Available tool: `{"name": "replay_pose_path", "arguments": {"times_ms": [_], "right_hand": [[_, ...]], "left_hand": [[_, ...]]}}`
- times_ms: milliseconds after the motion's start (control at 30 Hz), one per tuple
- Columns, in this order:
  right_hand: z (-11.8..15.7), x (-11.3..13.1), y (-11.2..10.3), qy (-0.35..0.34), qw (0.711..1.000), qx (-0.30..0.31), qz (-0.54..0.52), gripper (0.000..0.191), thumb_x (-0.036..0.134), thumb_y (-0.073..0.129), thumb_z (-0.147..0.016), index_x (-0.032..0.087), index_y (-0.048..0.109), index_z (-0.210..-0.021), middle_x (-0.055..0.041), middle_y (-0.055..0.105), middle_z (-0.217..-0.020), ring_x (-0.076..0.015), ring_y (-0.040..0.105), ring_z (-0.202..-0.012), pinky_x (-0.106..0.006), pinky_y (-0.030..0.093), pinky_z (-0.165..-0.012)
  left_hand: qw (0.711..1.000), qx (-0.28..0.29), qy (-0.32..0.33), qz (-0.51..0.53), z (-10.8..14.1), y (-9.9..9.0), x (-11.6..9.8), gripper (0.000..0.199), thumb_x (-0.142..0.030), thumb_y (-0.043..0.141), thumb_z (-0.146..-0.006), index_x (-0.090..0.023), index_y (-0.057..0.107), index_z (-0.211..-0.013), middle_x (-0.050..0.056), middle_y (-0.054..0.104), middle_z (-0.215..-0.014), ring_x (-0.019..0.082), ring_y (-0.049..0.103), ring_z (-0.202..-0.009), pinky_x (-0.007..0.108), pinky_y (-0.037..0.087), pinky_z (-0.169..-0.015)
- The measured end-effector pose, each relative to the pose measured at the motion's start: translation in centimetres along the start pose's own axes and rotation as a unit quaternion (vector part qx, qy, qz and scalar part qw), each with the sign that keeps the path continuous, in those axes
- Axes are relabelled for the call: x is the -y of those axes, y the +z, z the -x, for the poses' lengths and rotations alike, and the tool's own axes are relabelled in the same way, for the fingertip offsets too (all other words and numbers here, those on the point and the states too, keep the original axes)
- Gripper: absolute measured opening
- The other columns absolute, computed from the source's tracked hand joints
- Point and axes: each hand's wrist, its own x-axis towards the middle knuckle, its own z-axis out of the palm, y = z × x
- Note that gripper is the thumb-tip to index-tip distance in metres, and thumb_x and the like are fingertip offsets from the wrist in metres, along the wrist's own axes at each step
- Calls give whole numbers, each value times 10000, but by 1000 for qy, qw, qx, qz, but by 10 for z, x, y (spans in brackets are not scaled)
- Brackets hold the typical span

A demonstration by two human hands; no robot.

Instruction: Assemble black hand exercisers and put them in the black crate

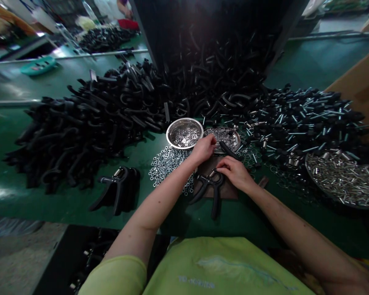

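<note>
In front of me a black hand grip strengthener (215, 191) with a metal spring lies on a brown pad (232, 192), its handles toward me. My right hand (235, 171) is closed, its fingertips pinched at the upper end of the grip beside the spring. My left hand (204, 148) is curled over the edge of an oval tray of small metal parts (229, 139); whatever is between its fingers is hidden. Touching its wrist side is a round steel bowl (169, 137) with small shiny pieces. Loose nuts (169, 164) spread below the bowl.
Several assembled hand grips (118, 190) stand at left. Black handles (80, 135) are heaped left and behind, before a dark box (215, 28). Knobbed screws (307, 119) pile up at right, near a bowl of springs and pins (344, 176) and a cardboard box (361, 86).
</note>
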Motion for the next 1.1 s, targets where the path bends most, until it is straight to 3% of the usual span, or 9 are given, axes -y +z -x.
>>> {"name": "replay_pose_path", "arguments": {"times_ms": [67,133,233,367,500,600,767,933,1100], "right_hand": [[-1,1,0,-8,1000,14,12,56,142,597,-789,172,624,-750,-21,585,-816,-157,567,-800,-288,431,-742],[-2,3,1,-13,999,27,32,62,131,598,-792,172,621,-750,-26,585,-822,-164,562,-815,-293,428,-754],[-5,6,1,-18,996,41,74,57,123,605,-793,165,618,-756,-39,592,-824,-173,562,-829,-296,427,-769],[-11,10,0,-12,987,75,145,25,141,613,-798,156,616,-779,-54,611,-832,-180,573,-834,-283,425,-761],[-13,14,-2,-2,979,95,179,26,151,606,-804,156,612,-779,-58,619,-826,-186,580,-820,-282,417,-745],[-12,18,-1,-3,976,94,194,32,147,592,-811,152,608,-784,-71,616,-832,-197,571,-828,-291,407,-750],[-12,22,2,-33,962,106,249,67,124,545,-827,134,608,-806,-96,604,-837,-213,553,-846,-305,391,-767],[-16,19,2,-37,967,122,218,44,156,568,-810,145,606,-790,-76,609,-825,-197,561,-827,-292,402,-759],[-15,10,-3,59,994,95,20,32,163,583,-754,168,606,-732,-34,613,-779,-165,562,-765,-282,421,-719]], "left_hand": [[986,9,-15,164,12,-5,1,38,-174,553,-826,-154,561,-857,7,624,-722,114,597,-636,253,488,-646],[945,14,-43,324,27,-10,3,21,-161,577,-801,-148,560,-802,-13,590,-676,87,562,-577,237,480,-606],[910,16,-78,407,52,-16,7,36,-172,587,-794,-144,564,-798,-25,570,-671,75,551,-577,227,474,-601],[936,32,-84,340,83,-22,9,88,-231,560,-830,-157,558,-783,-29,554,-669,94,537,-595,237,444,-595],[977,-7,-7,213,106,-15,7,84,-220,622,-802,-169,595,-740,9,580,-795,152,551,-797,298,430,-760],[984,-16,32,173,117,-2,4,65,-215,655,-789,-181,626,-743,31,594,-884,184,543,-918,336,399,-870],[987,-15,33,158,125,17,1,59,-218,676,-778,-184,645,-742,43,602,-912,200,534,-933,346,401,-869],[987,-25,22,159,124,20,0,67,-224,666,-787,-185,631,-746,41,602,-915,202,533,-938,351,396,-875],[988,-3,7,153,123,17,-3,64,-212,655,-786,-188,599,-765,40,585,-943,206,519,-975,363,384,-901]]}}
